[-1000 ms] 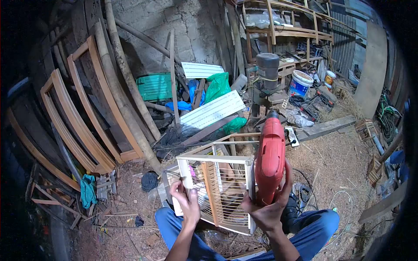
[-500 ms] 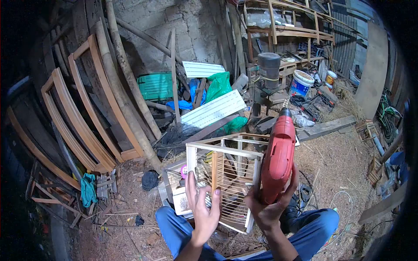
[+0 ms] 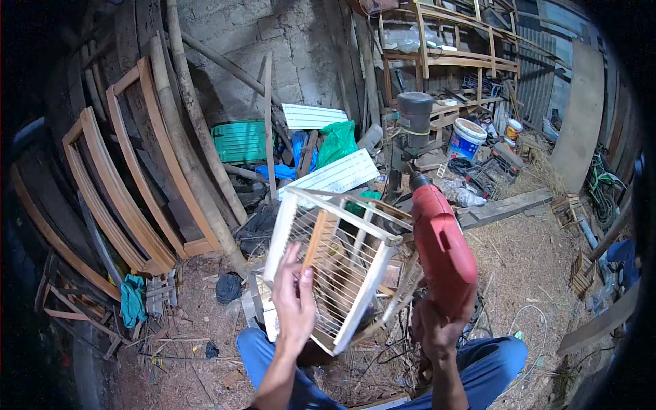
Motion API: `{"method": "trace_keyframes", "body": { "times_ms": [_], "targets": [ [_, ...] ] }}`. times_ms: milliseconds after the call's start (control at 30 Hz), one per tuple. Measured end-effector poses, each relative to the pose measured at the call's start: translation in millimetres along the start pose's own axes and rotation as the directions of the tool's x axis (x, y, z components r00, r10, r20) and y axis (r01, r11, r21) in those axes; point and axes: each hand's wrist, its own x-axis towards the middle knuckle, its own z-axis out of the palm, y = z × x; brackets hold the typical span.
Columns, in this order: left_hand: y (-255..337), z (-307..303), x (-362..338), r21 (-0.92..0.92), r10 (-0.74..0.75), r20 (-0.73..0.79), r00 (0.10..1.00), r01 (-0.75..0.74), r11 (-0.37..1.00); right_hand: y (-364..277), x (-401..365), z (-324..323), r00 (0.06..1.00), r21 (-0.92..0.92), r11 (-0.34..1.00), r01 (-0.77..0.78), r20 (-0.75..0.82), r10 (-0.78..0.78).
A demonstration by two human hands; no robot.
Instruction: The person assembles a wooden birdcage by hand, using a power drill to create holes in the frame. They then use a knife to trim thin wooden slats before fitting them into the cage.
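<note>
A small pale wooden cage with thin parallel bars sits tilted above my lap. Across its bars runs a darker wooden strip. My left hand grips the left side of this cage, thumb beside the strip's lower end. To the right, my right hand is wrapped around the handle of a red power drill. The drill's chuck points up and away, just past the cage's upper right corner. Whether a bit is fitted I cannot make out.
Wooden frames lean on the left wall. Ahead lie white slatted panels, a green plastic crate and a paint bucket. A plank lies at right. Wood scraps litter the ground.
The cage has tilted, with its top raised and shifted left in my left hand. The drill has swung so its chuck points more to the left, and my right hand is slightly lower.
</note>
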Motion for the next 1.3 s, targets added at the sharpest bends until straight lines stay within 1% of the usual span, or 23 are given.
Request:
{"method": "trace_keyframes", "body": {
  "times_ms": [33, 67, 100, 133, 200, 233, 267, 300, 333, 400, 467, 533, 567, 667, 733, 833, 900, 933, 1000, 1033, 1100, 1200, 1300],
  "targets": [
    [-3, -4, 9, 0.001, 0.023, -0.007, 1.0, -0.023, 1.0, -7, -2, -3, 0.999, 0.241, 0.97, -0.032, 0.039, 0.023],
    [-7, -7, 16, 0.005, 0.046, -0.011, 0.999, -0.046, 0.999, -17, -3, -6, 0.996, 0.467, 0.881, -0.073, 0.081, 0.039],
    [-9, -9, 21, 0.017, 0.083, -0.03, 0.996, -0.082, 0.996, -39, 1, 9, 0.979, 0.487, 0.861, -0.148, -0.049, 0.196],
    [-11, -12, 26, 0.06, 0.105, -0.027, 0.994, -0.103, 0.993, -40, -1, 6, 0.979, 0.488, 0.86, -0.147, -0.05, 0.195],
    [-15, -14, 29, 0.087, 0.126, -0.038, 0.991, -0.123, 0.989, -42, -2, 0, 0.994, 0.525, 0.844, -0.109, 0.031, 0.109],
    [-17, -15, 29, 0.085, 0.127, -0.038, 0.991, -0.123, 0.989, -59, 1, -1, 0.974, 0.538, 0.812, -0.226, 0.097, 0.206],
    [-20, -15, 30, 0.13, 0.146, -0.043, 0.988, -0.139, 0.982, -58, 0, -2, 0.974, 0.537, 0.813, -0.224, 0.096, 0.205],
    [-21, -15, 30, 0.174, 0.165, -0.049, 0.985, -0.155, 0.972, -56, -1, -3, 0.975, 0.575, 0.789, -0.216, 0.165, 0.147],
    [-20, -15, 31, 0.174, 0.165, -0.05, 0.985, -0.155, 0.972, -53, -2, -3, 0.969, 0.611, 0.762, -0.212, 0.23, 0.085],
    [-20, -17, 31, 0.242, 0.187, -0.052, 0.981, -0.169, 0.956, -51, -7, 1, 0.963, 0.614, 0.751, -0.243, 0.245, 0.112],
    [-21, -17, 29, 0.254, 0.191, -0.04, 0.981, -0.174, 0.951, -47, -13, 5, 0.957, 0.619, 0.737, -0.272, 0.258, 0.137],
    [-22, -14, 27, 0.265, 0.197, -0.028, 0.98, -0.182, 0.947, -44, -15, 6, 0.917, 0.614, 0.697, -0.37, 0.363, 0.167],
    [-23, -13, 26, 0.271, 0.189, -0.02, 0.982, -0.176, 0.946, -47, -15, 8, 0.899, 0.558, 0.728, -0.398, 0.394, 0.19],
    [-26, -9, 22, 0.263, 0.182, -0.021, 0.983, -0.17, 0.95, -34, -20, 8, 0.893, 0.546, 0.731, -0.408, 0.407, 0.195],
    [-26, -9, 21, 0.227, 0.136, -0.017, 0.991, -0.129, 0.965, -32, -21, 8, 0.887, 0.54, 0.732, -0.416, 0.419, 0.195],
    [-32, -6, 21, 0.224, 0.157, -0.026, 0.987, -0.148, 0.963, -28, -21, 8, 0.882, 0.526, 0.732, -0.433, 0.414, 0.224],
    [-31, -6, 21, 0.222, 0.15, -0.027, 0.988, -0.14, 0.965, -20, -23, 6, 0.908, 0.491, 0.79, -0.367, 0.373, 0.191],
    [-30, -5, 21, 0.221, 0.143, -0.026, 0.989, -0.134, 0.966, -22, -23, 5, 0.909, 0.49, 0.79, -0.367, 0.371, 0.192],
    [-29, -5, 20, 0.233, 0.15, -0.018, 0.988, -0.142, 0.962, -32, -20, 3, 0.883, 0.447, 0.791, -0.419, 0.403, 0.24],
    [-29, -5, 20, 0.245, 0.157, -0.012, 0.988, -0.149, 0.958, -37, -18, 2, 0.884, 0.446, 0.791, -0.419, 0.401, 0.242],
    [-27, -5, 19, 0.257, 0.165, -0.009, 0.986, -0.158, 0.953, -45, -13, 0, 0.85, 0.434, 0.76, -0.484, 0.44, 0.29],
    [-31, -2, 17, 0.283, 0.191, -0.003, 0.982, -0.182, 0.942, -47, -11, -1, 0.845, 0.397, 0.769, -0.5, 0.417, 0.335],
    [-36, 1, 13, 0.286, 0.199, -0.004, 0.98, -0.19, 0.939, -51, -8, 1, 0.854, 0.387, 0.783, -0.487, 0.399, 0.333]
  ]
}}
